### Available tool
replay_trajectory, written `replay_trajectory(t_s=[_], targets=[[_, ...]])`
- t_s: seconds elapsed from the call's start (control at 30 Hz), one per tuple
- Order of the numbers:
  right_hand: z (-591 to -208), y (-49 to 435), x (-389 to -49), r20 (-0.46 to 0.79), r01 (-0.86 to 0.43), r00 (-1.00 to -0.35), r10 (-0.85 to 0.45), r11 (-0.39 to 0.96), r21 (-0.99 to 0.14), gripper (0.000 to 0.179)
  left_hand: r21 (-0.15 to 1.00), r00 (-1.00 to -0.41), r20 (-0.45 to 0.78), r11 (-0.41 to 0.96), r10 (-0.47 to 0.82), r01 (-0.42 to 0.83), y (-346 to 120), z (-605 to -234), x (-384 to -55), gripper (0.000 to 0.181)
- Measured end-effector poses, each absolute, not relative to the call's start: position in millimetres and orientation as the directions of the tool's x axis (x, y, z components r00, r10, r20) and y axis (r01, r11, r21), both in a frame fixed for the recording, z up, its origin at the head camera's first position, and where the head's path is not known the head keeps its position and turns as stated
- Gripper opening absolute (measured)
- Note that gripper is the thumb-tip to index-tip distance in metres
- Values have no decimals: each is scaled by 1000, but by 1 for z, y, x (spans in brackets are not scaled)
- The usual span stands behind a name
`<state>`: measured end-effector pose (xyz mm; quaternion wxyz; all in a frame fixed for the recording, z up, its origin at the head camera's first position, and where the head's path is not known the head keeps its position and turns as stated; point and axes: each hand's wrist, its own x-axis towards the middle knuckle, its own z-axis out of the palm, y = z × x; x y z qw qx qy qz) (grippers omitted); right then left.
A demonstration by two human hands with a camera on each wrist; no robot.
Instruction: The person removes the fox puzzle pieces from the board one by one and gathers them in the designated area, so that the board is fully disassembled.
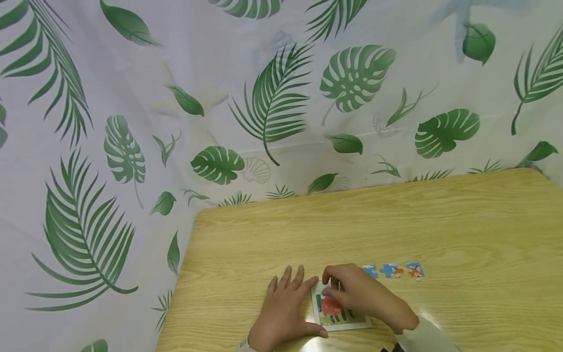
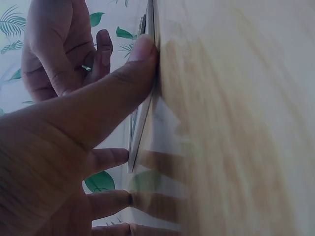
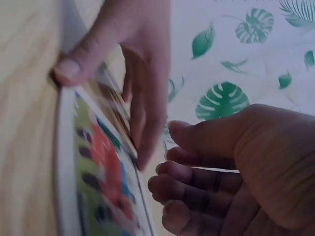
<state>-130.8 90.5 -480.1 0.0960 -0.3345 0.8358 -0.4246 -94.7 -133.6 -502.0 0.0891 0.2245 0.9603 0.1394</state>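
At the lower middle of the head view, we see the framed puzzle (image 1: 347,328) lying beneath the right hand (image 1: 355,291); partly covered, its long axis we cannot tell. Three loose pieces (image 1: 388,270) sit in a sideways row to its upper right, nearer that hand. We find it arched, fingers loosely bent, nothing visible in its hold. The left hand (image 1: 285,305) spreads wide, gripping nothing, thumb and forefinger touching the puzzle's edges.
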Motion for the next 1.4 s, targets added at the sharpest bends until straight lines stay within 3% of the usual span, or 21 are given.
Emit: replay_trajectory(t_s=[0.27,0.6,0.93,1.4], targets=[[-498,76,-123,92,-478,-716,-691,390,-787,14,322,-882,-115,857,456,402,-132,-502,-95,112],[-507,73,-116,112,-493,-755,-647,446,-747,23,332,-880,-122,854,460,401,-131,-501,-92,114],[-504,73,-114,77,-462,-776,-626,481,-745,18,314,-885,-103,859,454,404,-132,-501,-92,119],[-507,70,-111,93,-494,-780,-619,516,-700,22,325,-886,-103,857,452,399,-132,-503,-92,117]])
